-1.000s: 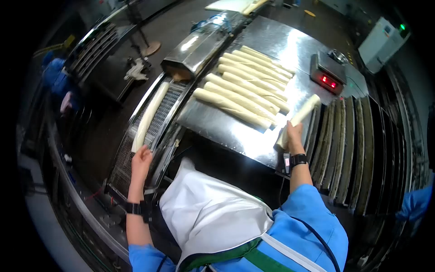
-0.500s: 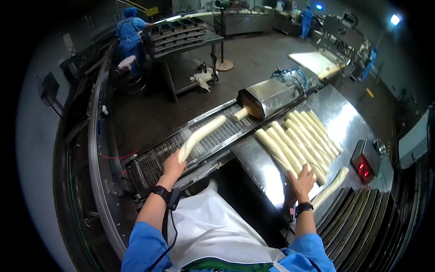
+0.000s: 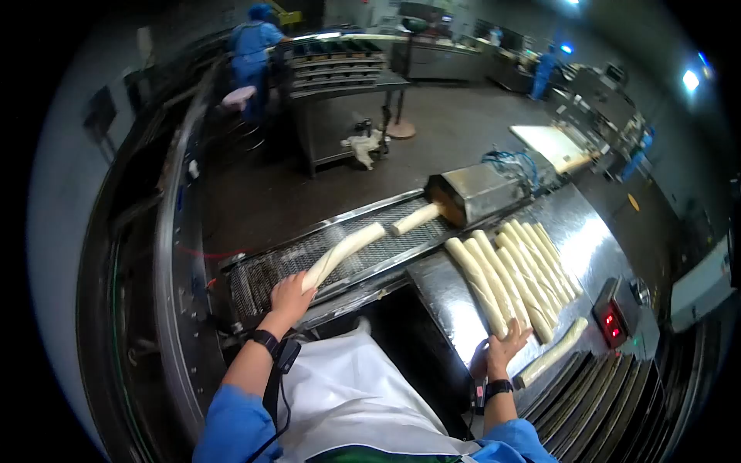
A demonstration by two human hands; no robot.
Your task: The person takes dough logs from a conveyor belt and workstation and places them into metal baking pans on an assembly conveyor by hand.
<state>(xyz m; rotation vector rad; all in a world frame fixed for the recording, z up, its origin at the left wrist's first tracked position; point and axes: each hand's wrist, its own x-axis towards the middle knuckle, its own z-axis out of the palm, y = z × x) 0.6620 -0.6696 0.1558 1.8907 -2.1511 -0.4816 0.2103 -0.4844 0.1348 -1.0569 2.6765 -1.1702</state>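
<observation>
My left hand [image 3: 290,299] is closed round the near end of a long pale dough roll [image 3: 343,253] that lies on the mesh conveyor [image 3: 270,274]. Behind it a second roll [image 3: 417,219] comes out of the metal housing [image 3: 482,191]. My right hand [image 3: 507,345], fingers apart, touches the near ends of the leftmost rolls in a row of several dough rolls [image 3: 477,285] on the steel table [image 3: 444,297]. One separate roll [image 3: 552,353] lies to the right of this hand, along the table's near edge.
A scale [image 3: 615,312] with red digits stands at the table's right. Several dark trays [image 3: 602,401] stand below it. Across the room are a person in blue [image 3: 251,58] by stacked trays [image 3: 337,65], a white board [image 3: 549,145] and two more people farther off.
The view has swung up and left. My right hand has let go of the separate roll and moved to the row. Another roll has emerged from the housing.
</observation>
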